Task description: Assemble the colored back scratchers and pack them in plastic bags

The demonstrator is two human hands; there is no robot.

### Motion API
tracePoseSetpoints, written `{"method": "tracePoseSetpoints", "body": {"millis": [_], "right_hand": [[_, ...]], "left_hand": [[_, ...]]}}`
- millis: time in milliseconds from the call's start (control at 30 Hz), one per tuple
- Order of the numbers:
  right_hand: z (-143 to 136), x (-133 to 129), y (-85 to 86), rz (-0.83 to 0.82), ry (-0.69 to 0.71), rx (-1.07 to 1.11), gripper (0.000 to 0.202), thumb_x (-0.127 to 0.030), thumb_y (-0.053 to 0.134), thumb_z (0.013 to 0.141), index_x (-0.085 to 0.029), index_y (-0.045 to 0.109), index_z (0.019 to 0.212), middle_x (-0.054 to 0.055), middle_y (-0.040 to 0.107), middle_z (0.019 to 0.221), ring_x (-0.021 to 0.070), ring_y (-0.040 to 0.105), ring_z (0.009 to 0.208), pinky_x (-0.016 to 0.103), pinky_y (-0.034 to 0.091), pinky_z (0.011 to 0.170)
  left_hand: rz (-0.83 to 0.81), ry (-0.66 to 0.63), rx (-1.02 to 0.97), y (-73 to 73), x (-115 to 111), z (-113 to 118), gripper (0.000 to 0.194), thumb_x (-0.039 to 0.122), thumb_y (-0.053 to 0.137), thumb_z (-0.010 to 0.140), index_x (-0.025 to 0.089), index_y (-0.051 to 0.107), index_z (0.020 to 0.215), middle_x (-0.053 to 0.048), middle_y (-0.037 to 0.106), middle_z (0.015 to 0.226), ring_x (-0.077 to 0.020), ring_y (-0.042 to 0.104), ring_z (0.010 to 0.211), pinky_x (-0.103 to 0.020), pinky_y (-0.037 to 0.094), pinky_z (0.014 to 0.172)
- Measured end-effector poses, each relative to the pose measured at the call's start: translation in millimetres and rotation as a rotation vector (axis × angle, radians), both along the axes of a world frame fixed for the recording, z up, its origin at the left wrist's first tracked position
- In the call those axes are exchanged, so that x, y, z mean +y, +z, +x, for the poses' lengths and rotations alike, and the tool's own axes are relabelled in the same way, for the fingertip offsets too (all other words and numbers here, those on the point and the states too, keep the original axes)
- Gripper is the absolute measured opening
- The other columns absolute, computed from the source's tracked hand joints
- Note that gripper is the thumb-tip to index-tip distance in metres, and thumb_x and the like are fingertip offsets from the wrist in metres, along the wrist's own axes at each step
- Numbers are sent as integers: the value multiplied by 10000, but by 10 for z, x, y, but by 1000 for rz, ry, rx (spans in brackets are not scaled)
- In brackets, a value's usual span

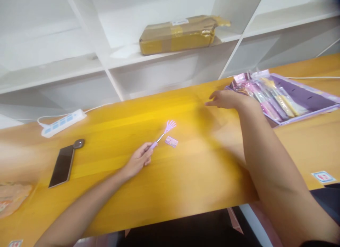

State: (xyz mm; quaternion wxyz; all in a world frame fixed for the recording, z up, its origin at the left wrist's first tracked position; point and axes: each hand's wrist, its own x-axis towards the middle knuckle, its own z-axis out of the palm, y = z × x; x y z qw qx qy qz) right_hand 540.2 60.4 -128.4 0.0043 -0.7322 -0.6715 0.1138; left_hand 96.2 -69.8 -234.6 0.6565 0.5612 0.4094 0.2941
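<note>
My left hand (139, 158) is wrapped around the handle of a small back scratcher (160, 138) with a metal shaft and a purple claw-shaped head. Just to the right of the shaft lies a small pink and purple card (171, 141) on the table. My right hand (222, 99) hovers beside the left rim of a purple tray (313, 94), fingers stretched to the left and nothing visible in them. Inside the tray are several plastic-wrapped packets (276, 98) in pink, purple and yellow.
On the wooden table (186, 190), a white power strip (63, 123), a dark phone (62, 165) and a small dark rounded object (79, 144) sit to the left. An orange packet (13, 197) lies at the left edge. Behind, a taped cardboard box (177, 36) rests on a white shelf.
</note>
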Motion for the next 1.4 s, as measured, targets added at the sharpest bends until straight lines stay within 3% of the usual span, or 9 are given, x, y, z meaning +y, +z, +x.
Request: {"method": "tracePoseSetpoints", "body": {"millis": [133, 267, 367, 467, 667, 833, 1033, 1233, 1400], "right_hand": [[-511, -342, 335, 32, 333, 358, 774, -539, 723, 956, -246, 503, 1638, 135, 664, 1487, 262, 727, 1107, 369, 563, 943], [-1064, -823, 644, 245, 691, 398, 875, -439, 752, 933, -286, 380, 1710, 131, 551, 1609, 295, 688, 1228, 405, 568, 987], [-1378, -1061, 789, 429, 736, 279, 425, -320, 594, 1063, -228, 607, 1477, 123, 673, 1410, 264, 683, 1145, 363, 509, 921], [-1584, -1139, 845, 519, 653, 131, 259, -242, 441, 1132, -176, 686, 1081, 97, 734, 1087, 205, 643, 866, 319, 391, 752], [-1783, -1121, 819, 561, 464, -19, 241, -270, 458, 1128, -184, 674, 1193, 83, 764, 1018, 202, 625, 797, 318, 205, 647], [-1853, -1088, 808, 470, 424, -152, 305, -171, 377, 1114, -179, 661, 1224, 106, 755, 1038, 184, 595, 725, 324, 169, 626], [-1768, -670, 635, 496, 335, -234, 324, -146, 367, 1101, -187, 657, 1240, 120, 732, 1150, 190, 629, 779, 330, 181, 626], [-778, -178, 457, 686, 209, -151, 482, -170, 327, 1089, -237, 641, 1448, 134, 691, 1380, 246, 638, 1071, 330, 284, 721], [124, -128, 328, 685, -50, -68, 485, -142, 339, 1046, -188, 655, 1412, 216, 668, 1442, 283, 595, 1259, 353, 347, 878]], "left_hand": [[159, -44, 208, 422, 150, -80, 600, 723, 605, 1011, 199, 667, 1295, 53, 404, 773, -112, 359, 643, -261, 312, 600], [376, -143, 460, 1230, 209, -123, 501, 655, 498, 1089, 232, 687, 1279, 27, 511, 785, -144, 489, 708, -274, 415, 674], [636, -174, 711, 1807, 109, -75, 438, 580, 432, 1135, 255, 709, 1238, 1, 649, 869, -165, 598, 787, -303, 469, 774], [937, -30, 936, 2101, -31, 24, 390, 493, 404, 1156, 239, 700, 1176, -37, 735, 1047, -201, 658, 923, -331, 466, 832], [1261, 346, 1352, 1943, -16, 216, 279, 336, 539, 1070, 200, 664, 862, -73, 696, 833, -236, 634, 797, -348, 323, 644], [1096, 343, 1547, 1743, 334, 221, 354, 307, 511, 1064, 198, 706, 789, -99, 728, 797, -240, 633, 694, -345, 290, 593], [924, 346, 1658, 1728, 765, 73, 320, 164, 486, 991, 201, 797, 923, -149, 779, 931, -303, 718, 828, -358, 411, 661], [828, 560, 1731, 1923, 930, -587, 401, 178, 447, 985, 182, 835, 1087, -178, 764, 1011, -324, 692, 963, -378, 418, 746], [905, 665, 1744, 2124, 867, -1262, 389, 217, 438, 994, 157, 817, 1061, -107, 643, 866, -249, 527, 863, -343, 321, 715]]}}
